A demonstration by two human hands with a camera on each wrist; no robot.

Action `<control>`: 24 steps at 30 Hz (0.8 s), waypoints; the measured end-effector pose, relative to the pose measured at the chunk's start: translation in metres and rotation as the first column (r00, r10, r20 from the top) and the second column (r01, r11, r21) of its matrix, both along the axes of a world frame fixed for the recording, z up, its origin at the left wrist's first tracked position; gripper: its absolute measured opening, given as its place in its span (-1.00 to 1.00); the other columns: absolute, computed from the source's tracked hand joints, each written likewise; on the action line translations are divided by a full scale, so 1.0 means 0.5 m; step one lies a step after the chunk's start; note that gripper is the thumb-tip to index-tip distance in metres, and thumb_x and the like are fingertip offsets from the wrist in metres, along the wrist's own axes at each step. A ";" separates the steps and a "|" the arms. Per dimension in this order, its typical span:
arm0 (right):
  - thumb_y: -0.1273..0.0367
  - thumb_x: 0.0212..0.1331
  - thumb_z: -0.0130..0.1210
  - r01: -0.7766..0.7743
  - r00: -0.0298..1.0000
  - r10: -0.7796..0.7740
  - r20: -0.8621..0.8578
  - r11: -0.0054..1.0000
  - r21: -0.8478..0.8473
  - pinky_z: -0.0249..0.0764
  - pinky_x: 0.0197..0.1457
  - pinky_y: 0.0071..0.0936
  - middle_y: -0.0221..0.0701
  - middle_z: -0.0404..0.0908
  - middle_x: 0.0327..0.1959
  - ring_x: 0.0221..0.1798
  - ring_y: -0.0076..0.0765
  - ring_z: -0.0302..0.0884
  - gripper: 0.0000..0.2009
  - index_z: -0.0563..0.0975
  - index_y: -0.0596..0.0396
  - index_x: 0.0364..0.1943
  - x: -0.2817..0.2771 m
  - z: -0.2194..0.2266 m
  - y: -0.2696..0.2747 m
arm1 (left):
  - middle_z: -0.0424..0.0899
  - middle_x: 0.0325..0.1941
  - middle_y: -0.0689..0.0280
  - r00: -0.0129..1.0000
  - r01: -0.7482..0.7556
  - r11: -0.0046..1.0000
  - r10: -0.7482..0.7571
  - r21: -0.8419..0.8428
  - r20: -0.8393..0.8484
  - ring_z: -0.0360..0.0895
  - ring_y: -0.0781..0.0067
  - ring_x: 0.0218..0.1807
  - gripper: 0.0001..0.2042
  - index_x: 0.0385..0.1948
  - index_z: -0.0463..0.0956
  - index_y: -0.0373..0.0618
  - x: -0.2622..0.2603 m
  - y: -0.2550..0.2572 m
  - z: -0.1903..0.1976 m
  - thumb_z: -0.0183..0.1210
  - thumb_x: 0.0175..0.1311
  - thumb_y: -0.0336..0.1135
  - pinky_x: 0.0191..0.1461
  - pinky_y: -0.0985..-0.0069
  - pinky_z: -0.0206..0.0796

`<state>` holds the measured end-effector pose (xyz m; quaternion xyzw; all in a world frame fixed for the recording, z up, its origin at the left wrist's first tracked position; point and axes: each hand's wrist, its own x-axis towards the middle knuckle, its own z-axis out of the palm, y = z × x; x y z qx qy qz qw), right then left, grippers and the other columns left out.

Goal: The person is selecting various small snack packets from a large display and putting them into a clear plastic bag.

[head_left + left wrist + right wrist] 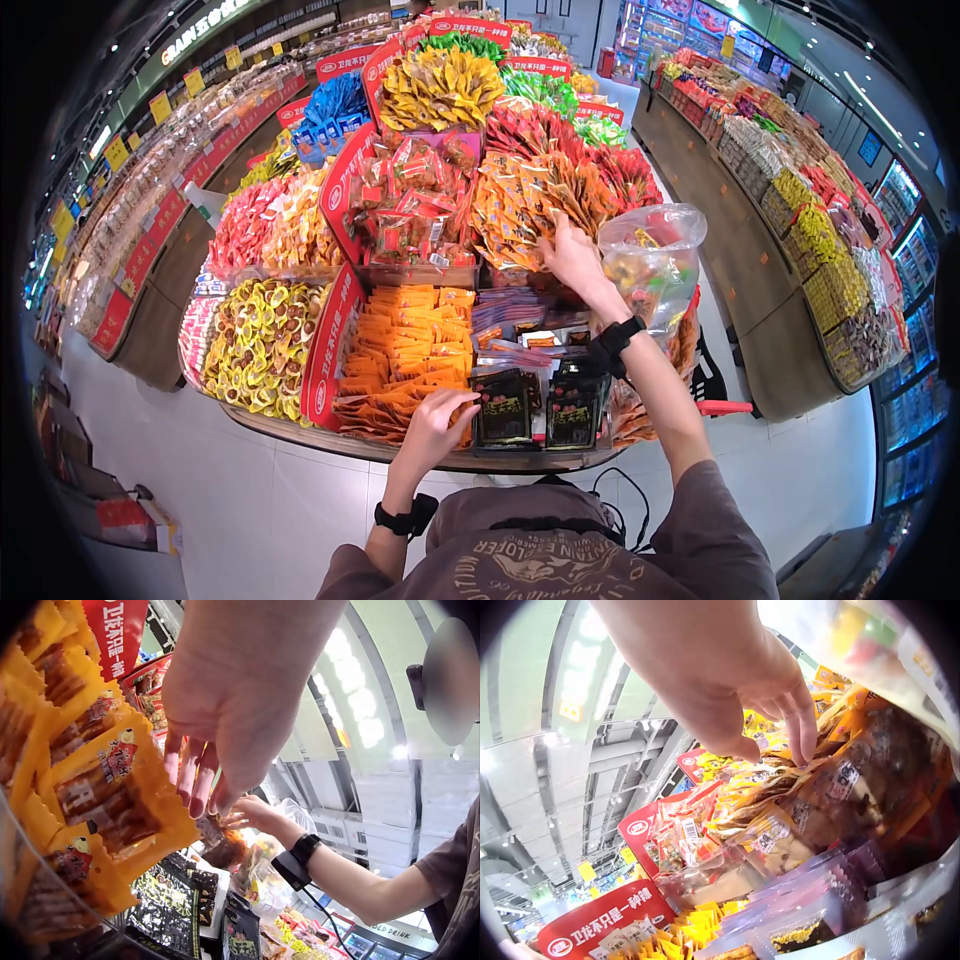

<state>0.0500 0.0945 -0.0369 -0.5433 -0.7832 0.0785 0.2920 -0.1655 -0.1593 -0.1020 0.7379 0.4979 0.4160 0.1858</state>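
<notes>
In the head view my right hand [575, 262] reaches into the orange snack packets [520, 205], fingers bent down at them. The right wrist view has the same hand [757, 712] over the packets [776, 832], fingertips at their top edges; whether it pinches one cannot be told. My left hand [435, 425] hangs by the orange packets [400, 350] and black packets [503, 405] at the front, its fingers loosely extended. In the left wrist view that hand [225, 727] is beside an orange packet [120, 795], with nothing visible in it.
A clear plastic bag [650, 260] with colourful packets hangs beside my right forearm. Red dividers [335, 345] separate the bins. Red packets [415, 200] and yellow packets [265, 345] lie to the left. More stocked shelves [800, 200] stand across the right aisle.
</notes>
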 end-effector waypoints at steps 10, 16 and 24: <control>0.35 0.10 0.13 -0.069 0.984 -0.026 0.177 0.859 0.507 0.35 -0.40 0.14 -0.07 0.49 -0.56 -0.48 0.21 0.49 -0.79 0.47 0.05 -0.18 0.038 -0.067 0.112 | 0.67 -0.27 0.08 1.000 0.017 0.999 -0.018 -0.028 -0.019 0.60 0.05 -0.20 -0.82 -0.18 0.58 -0.28 -0.007 -0.018 0.011 0.26 0.20 -0.46 -0.08 0.31 0.42; 0.28 0.14 0.07 0.076 0.962 -0.176 0.208 0.907 0.414 0.53 -0.30 0.03 -0.06 0.64 -0.47 -0.36 0.16 0.64 -0.80 0.55 0.12 -0.47 0.001 -0.024 0.104 | 0.69 -0.24 0.10 0.997 -0.053 0.998 0.050 -0.038 -0.054 0.61 0.08 -0.16 -0.81 -0.15 0.61 -0.25 -0.037 -0.045 -0.007 0.26 0.22 -0.44 -0.04 0.33 0.42; 0.49 0.06 0.10 0.025 0.917 -0.156 0.367 0.941 0.338 0.54 -0.46 -0.15 -0.17 0.67 -0.50 -0.42 -0.03 0.70 -0.71 0.38 0.09 -0.10 0.001 0.022 0.092 | 0.68 -0.26 0.12 0.998 -0.050 0.997 0.048 -0.067 -0.031 0.61 0.11 -0.17 -0.83 -0.17 0.61 -0.24 -0.044 -0.044 -0.009 0.26 0.22 -0.45 -0.03 0.36 0.41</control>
